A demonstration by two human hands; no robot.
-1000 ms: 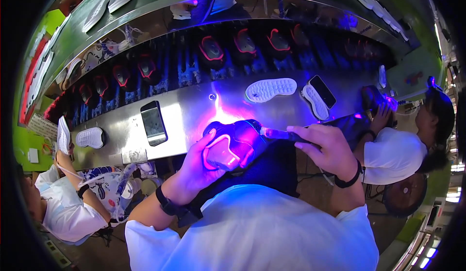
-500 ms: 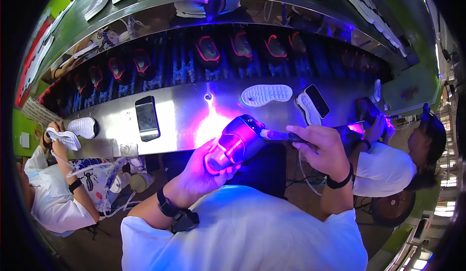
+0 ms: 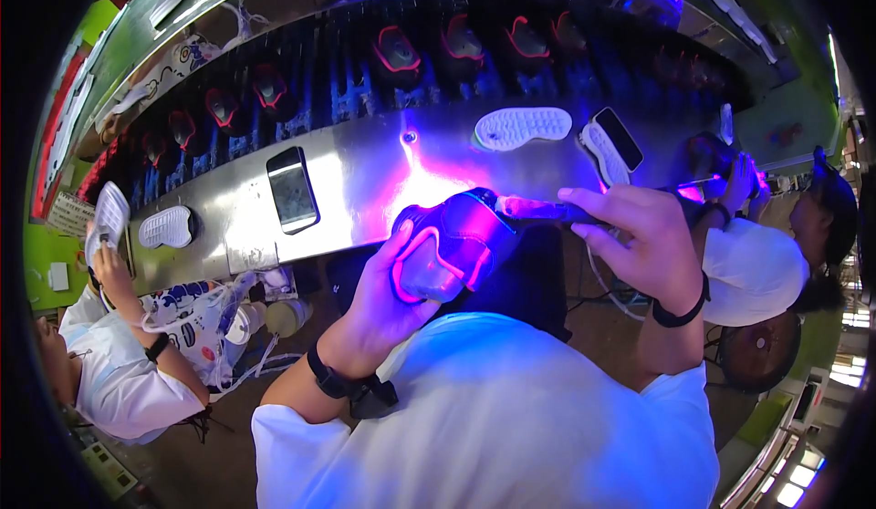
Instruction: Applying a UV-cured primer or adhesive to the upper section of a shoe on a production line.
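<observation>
My left hand [image 3: 381,285] is closed round a dark shoe upper [image 3: 436,270], its thumb on the near side. A glowing pink line runs along the upper's lower edge, around its paler underside. In my right hand [image 3: 643,235], thumb and fingers pinch the dark handle of a brush [image 3: 534,209]. The bristles, lit pink, meet the edge of the upper at its far right end. Purple light falls on the upper and both hands. Beyond them, a white shoe sole [image 3: 523,129] lies on the metal bench [image 3: 356,167].
A phone [image 3: 293,192] lies on the bench; another phone [image 3: 619,139] rests over a sole. Behind is a dark conveyor [image 3: 338,80] carrying several pink-outlined shoes [image 3: 397,51]. A co-worker at left [image 3: 137,363] holds a sole [image 3: 109,222]; another co-worker [image 3: 753,272] sits at right.
My left hand has turned the shoe upper, so its pink-outlined underside faces me more. The brush has shifted slightly along its edge. The bench view has tilted and moved up.
</observation>
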